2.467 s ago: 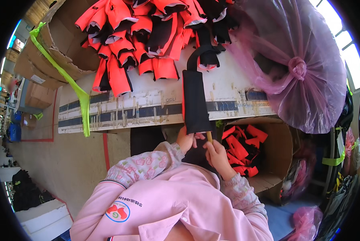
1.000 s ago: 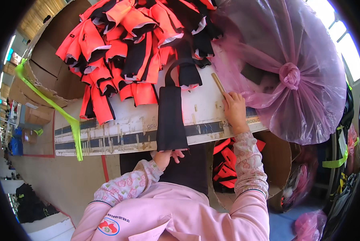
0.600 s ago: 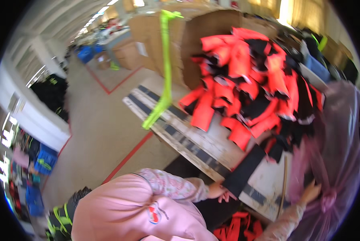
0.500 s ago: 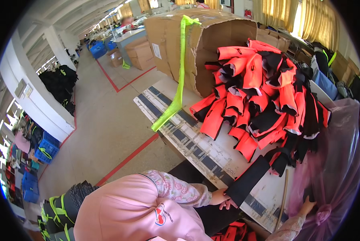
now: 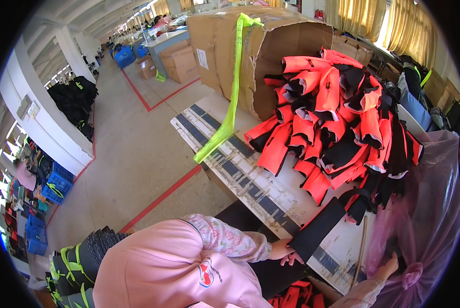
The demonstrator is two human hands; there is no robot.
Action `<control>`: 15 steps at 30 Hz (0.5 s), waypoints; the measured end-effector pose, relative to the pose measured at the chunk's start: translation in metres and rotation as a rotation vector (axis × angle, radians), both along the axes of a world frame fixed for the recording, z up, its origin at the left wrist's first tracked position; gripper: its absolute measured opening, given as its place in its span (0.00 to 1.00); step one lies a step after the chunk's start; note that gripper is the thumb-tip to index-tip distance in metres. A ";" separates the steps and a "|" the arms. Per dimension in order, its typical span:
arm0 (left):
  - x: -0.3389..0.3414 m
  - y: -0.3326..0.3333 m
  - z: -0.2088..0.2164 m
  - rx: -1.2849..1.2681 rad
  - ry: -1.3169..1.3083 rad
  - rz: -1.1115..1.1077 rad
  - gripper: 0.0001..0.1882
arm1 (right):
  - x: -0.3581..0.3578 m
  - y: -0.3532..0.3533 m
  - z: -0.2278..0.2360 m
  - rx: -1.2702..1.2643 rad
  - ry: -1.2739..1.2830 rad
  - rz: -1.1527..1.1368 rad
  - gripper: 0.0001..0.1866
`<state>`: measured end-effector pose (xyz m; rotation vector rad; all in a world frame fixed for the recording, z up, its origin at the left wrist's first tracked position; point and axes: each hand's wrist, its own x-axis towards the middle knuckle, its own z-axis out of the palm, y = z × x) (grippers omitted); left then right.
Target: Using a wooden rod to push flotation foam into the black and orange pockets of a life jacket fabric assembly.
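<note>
1. Got left hand (image 5: pixel 285 251) touching near end of black tube (image 5: pixel 319 227), by table's near edge. Seeing fingers loosely spread, partly hidden behind tube; can't tell if pinching it.
2. Got right hand (image 5: pixel 387 268) against pink bag (image 5: pixel 430 205), near its knot (image 5: pixel 413 274). Seeing fingers half extended; can't tell if gripping anything.
3. See orange and black pieces (image 5: pixel 296 296) in low box (image 5: pixel 326 290), below table edge.
4. See stick (image 5: pixel 360 251) lying on table (image 5: pixel 286 191), between tube and right hand.
5. See strap (image 5: pixel 352 194) at tube's far end, beside orange-black heap (image 5: pixel 337 113).
6. See carton (image 5: pixel 217 49) behind heap, open toward it, with lime strip (image 5: pixel 232 97) hanging down to table.
7. Farther: see red floor line (image 5: pixel 163 197), pillar (image 5: pixel 45 113).
</note>
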<state>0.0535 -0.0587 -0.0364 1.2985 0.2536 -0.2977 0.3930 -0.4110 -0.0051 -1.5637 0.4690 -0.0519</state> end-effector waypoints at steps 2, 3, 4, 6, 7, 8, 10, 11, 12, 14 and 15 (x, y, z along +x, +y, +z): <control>0.001 -0.001 0.004 -0.005 -0.020 -0.024 0.17 | -0.024 -0.004 0.013 -0.045 -0.144 -0.069 0.17; 0.001 0.000 0.005 -0.016 -0.036 -0.052 0.16 | -0.035 -0.003 0.019 -0.080 -0.280 -0.122 0.19; 0.002 -0.001 0.006 -0.027 -0.052 -0.088 0.16 | -0.056 0.001 0.029 -0.085 -0.283 -0.134 0.19; 0.003 0.000 0.006 -0.040 0.008 -0.037 0.16 | -0.095 0.029 0.053 -0.576 -0.588 -0.307 0.19; 0.004 -0.004 0.006 -0.058 0.063 -0.021 0.16 | -0.119 0.033 0.067 -0.586 -0.587 -0.320 0.19; 0.005 -0.008 0.000 -0.067 0.091 0.019 0.18 | -0.138 0.041 0.081 -0.657 -0.671 -0.305 0.19; 0.008 -0.010 0.003 -0.103 0.059 -0.018 0.18 | -0.172 0.047 0.100 -0.735 -0.753 -0.290 0.19; 0.009 -0.010 0.010 -0.135 0.027 -0.055 0.19 | -0.187 0.049 0.108 -0.733 -0.787 -0.198 0.17; 0.008 -0.016 0.017 -0.176 0.015 0.071 0.20 | -0.204 0.051 0.115 -0.734 -0.818 -0.109 0.16; 0.010 -0.009 0.043 -0.139 0.055 0.010 0.20 | -0.237 0.070 0.129 -0.697 -0.826 0.048 0.15; 0.013 -0.008 0.053 -0.121 0.085 -0.057 0.20 | -0.256 0.077 0.145 -0.675 -0.833 0.206 0.14</control>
